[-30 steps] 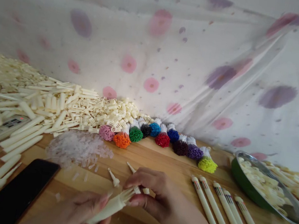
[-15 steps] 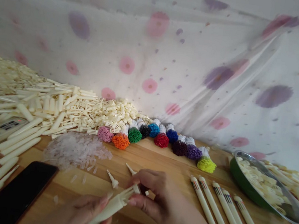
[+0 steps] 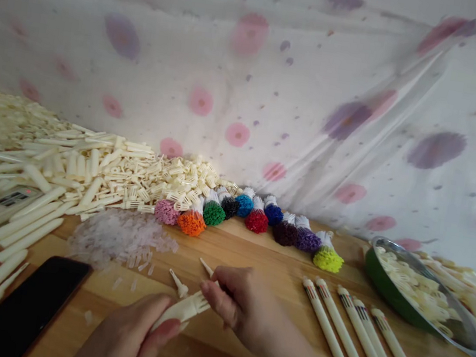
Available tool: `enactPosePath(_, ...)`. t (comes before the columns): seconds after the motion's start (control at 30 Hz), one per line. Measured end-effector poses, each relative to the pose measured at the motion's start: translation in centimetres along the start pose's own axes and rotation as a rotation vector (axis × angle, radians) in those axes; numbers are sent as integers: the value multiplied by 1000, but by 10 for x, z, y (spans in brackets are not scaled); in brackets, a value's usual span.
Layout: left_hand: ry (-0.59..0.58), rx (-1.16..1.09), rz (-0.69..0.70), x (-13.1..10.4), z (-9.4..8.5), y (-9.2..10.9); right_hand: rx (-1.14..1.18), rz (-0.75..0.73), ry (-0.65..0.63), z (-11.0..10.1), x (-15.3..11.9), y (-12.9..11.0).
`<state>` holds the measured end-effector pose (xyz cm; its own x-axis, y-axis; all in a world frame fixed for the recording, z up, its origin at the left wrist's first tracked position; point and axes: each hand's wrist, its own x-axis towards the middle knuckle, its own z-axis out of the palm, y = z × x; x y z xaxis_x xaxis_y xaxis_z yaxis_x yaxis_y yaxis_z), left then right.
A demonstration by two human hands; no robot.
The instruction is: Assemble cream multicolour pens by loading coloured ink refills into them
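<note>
A cream pen barrel (image 3: 182,311) is held aslant; its slotted end (image 3: 201,302) points away rightward, partly hidden.

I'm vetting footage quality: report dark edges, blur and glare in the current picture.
Head view: dark right-hand corners; head view: clear plastic pieces look hazy; head view: pale sheen on folds in the spotted curtain; head view: phone, dark without strong glare.

Left hand (image 3: 128,331) is hiding near end of cream plastic tube (image 3: 181,310), right hand (image 3: 244,306) far end; left of tube, black rectangular phone (image 3: 24,311) is running past view's bottom edge.
</note>
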<state>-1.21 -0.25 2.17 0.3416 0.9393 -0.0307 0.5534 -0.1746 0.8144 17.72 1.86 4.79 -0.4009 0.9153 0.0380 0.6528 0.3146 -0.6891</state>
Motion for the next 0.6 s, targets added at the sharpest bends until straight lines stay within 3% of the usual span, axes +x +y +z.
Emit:
enactPosePath(0.17,-18,146,28,2,-4,-3,7,113,18,7,2,-1)
enactPosePath(0.27,-67,-71,-118,3,-7,-4,7,-6,71,6,1,-2)
enactPosePath(0.4,-372,-515,-462,3,-11,-3,-44,-288,145,8,0,-2)
enactPosePath(0.47,-513,-590,-538,4,-11,-3,-98,-324,186,12,0,-2)
enactPosePath(0.53,-473,-499,-490,4,-8,-3,-116,-261,215,17,2,-2)
enactPosePath(0.6,-328,-339,-367,4,-2,-5,-88,-103,205,23,5,0)
